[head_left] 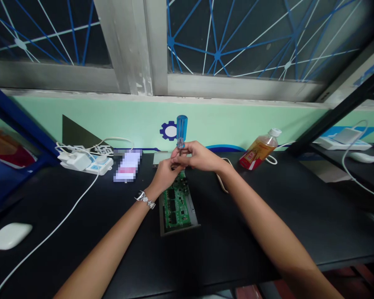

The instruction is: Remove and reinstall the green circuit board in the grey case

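A screwdriver [181, 129] with a clear blue handle stands nearly upright, handle at the top, over the far end of a green circuit board [180, 205]. My right hand [201, 157] pinches its shaft just below the handle. Close beside it, my left hand [166, 176] has its fingers drawn together by the lower shaft; what they hold is hidden. The board sits in a grey metal tray [193, 216], its near end towards me. Both hands cover the board's far part and the screwdriver's tip.
A white power strip [101, 166] with plugs and cables lies at the back left, beside a phone [127, 165]. A drink bottle [258, 150] leans at the back right. One white cable [65, 218] crosses the black table [237, 253] on the left, near a white device [11, 236].
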`<state>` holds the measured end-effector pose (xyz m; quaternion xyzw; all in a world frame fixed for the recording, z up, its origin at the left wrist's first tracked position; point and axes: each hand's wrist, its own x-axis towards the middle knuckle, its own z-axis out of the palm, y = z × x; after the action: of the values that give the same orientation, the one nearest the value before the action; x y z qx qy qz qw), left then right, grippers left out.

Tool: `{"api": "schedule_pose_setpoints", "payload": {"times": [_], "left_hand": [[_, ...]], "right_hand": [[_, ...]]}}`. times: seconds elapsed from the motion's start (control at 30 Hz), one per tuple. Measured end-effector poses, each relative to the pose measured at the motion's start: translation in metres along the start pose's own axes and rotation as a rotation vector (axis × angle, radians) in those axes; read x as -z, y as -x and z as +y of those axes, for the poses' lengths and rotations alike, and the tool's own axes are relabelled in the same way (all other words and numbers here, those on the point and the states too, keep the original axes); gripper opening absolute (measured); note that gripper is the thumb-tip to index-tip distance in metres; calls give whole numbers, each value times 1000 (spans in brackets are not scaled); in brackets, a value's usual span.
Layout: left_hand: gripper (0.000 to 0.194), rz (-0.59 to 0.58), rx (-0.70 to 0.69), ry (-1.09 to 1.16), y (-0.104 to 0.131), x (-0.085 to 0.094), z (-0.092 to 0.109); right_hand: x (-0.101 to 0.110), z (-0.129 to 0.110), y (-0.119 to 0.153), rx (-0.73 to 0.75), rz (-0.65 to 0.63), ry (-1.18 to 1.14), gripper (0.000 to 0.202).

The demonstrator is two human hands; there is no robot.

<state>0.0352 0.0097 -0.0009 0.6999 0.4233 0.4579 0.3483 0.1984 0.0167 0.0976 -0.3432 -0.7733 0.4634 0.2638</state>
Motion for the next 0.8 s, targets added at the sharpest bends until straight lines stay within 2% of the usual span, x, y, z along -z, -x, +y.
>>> {"api": "schedule_pose_setpoints", "payload": {"times": [0.17,0.37,0.53,0.7,0.8], "left_hand": [[24,-34,18,104,3,6,6],[22,-41,-2,100,9,15,8],[20,4,-31,55,7,10,7],[10,44,-37,-2,2,2,1],[18,26,-16,12,2,1,1]], "right_hand": [[7,9,-3,47,173,85,17],[13,6,0,19,90,54,11],[5,2,1,19,62,39,13],[-2,-2,1,-21,-4,-17,18],[-1,1,0,-3,8,-13,15]]}}
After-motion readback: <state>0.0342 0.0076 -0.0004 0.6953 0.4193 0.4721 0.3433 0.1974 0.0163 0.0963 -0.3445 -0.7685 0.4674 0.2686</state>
